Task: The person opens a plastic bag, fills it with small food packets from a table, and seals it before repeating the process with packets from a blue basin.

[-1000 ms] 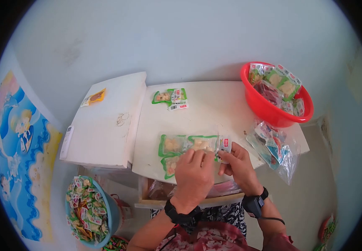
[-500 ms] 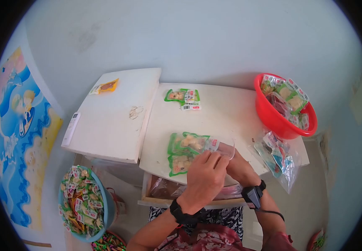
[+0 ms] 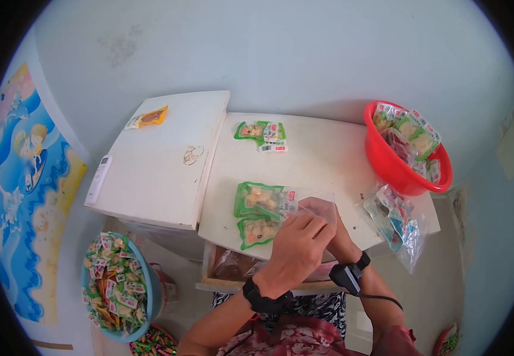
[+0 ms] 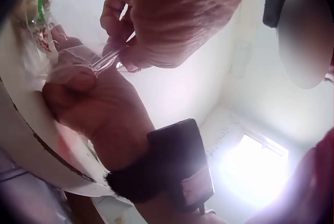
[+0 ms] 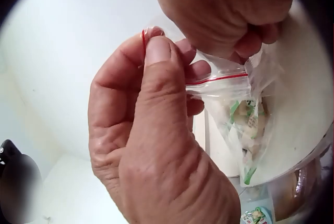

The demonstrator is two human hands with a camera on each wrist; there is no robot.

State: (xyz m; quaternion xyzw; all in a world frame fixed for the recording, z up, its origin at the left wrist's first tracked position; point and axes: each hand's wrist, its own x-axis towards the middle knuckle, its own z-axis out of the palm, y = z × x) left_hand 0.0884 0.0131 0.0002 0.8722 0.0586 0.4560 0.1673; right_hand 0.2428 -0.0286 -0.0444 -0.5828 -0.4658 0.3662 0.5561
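Note:
Both hands hold the mouth of a clear zip bag (image 5: pixel 224 81) with a red sealing strip. My right hand (image 5: pixel 162 125) pinches the strip between thumb and index finger. In the head view this hand (image 3: pixel 321 207) shows partly through the clear plastic. My left hand (image 3: pixel 298 252) is nearer the body and grips the bag's edge with curled fingers, partly hiding the right hand. A green-edged food packet (image 3: pixel 260 199) with pale chunks extends left from the bag's mouth, seen through plastic in the right wrist view. Just below it lies another green-edged packet (image 3: pixel 258 231).
Further back on the white table (image 3: pixel 310 154) lie small packets (image 3: pixel 262 133). A red basin (image 3: pixel 381 160) full of packets stands at the right, beside a clear bag (image 3: pixel 396 216). To the left are a raised white cabinet (image 3: pixel 162 172), a remote (image 3: pixel 98 178) and a blue tub (image 3: pixel 153 296) below.
The right hand has moved behind the clear plastic at the bag's mouth. The left hand has shifted right to the bag's edge. The upper packet has shifted slightly left since half a second ago.

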